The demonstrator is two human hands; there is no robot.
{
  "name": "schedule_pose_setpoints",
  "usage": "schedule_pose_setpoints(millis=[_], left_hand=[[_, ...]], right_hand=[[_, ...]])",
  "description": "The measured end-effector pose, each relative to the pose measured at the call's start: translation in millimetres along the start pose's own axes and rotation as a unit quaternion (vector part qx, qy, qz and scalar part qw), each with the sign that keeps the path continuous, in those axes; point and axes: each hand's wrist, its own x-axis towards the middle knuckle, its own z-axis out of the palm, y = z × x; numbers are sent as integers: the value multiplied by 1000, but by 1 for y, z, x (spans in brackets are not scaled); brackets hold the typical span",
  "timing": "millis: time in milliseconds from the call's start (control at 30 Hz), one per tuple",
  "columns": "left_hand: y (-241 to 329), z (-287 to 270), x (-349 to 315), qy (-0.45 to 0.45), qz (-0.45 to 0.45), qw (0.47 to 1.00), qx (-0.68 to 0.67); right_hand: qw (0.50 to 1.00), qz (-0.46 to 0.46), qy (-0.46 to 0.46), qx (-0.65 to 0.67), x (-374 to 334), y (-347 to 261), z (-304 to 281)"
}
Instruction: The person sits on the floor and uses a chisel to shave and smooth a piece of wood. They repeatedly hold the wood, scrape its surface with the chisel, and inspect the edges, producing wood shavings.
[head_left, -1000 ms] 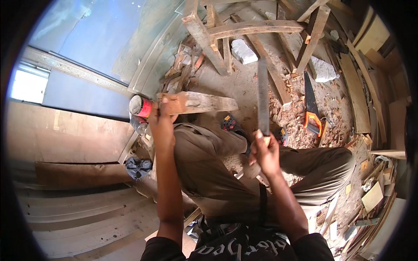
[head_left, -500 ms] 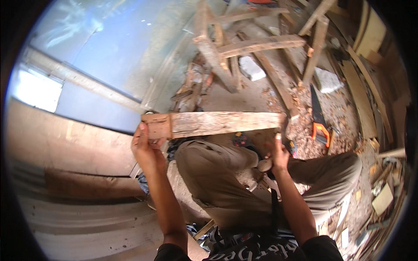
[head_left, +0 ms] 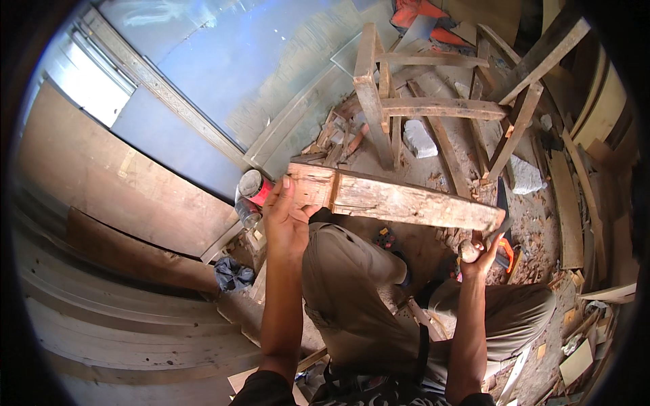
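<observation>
A weathered wooden board [head_left: 413,199] is raised above my knees, its left end higher than its right. My left hand [head_left: 286,220] grips the left end, where a reddish-brown section meets the paler wood. Close to the board's right end, my right hand [head_left: 482,260] is closed round a wooden-handled tool [head_left: 468,252]. The handle's round butt faces me, and a dark part of the tool shows by the board's end. The tool's exact kind is hard to make out. Whether the right fingers also touch the board is unclear.
Behind the board stands a wooden frame [head_left: 440,107] of legs and rails. A handsaw [head_left: 506,256] with an orange handle lies among wood chips. White blocks [head_left: 420,139], a red can [head_left: 256,186], a black plastic bag [head_left: 233,274] and planks [head_left: 565,210] lie around.
The board has shifted right within the view, and its right end has dipped. Both hands have moved right with it; my right hand has turned, showing more of the tool's handle. The view has shifted.
</observation>
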Motion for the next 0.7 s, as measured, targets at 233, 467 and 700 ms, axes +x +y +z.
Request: schedule_pose_setpoints(millis=[233, 467, 700], left_hand=[[-12, -4, 12, -14, -21, 1000, -13], [-11, -2, 6, -19, -72, 996, -50], [20, 26, -19, -59, -51, 992, 97]], right_hand=[[999, -29, -3, 36, -25, -3, 19], [998, -4, -59, -1, -5, -24, -16], [997, 68, 1, -25, -8, 3, -24]])
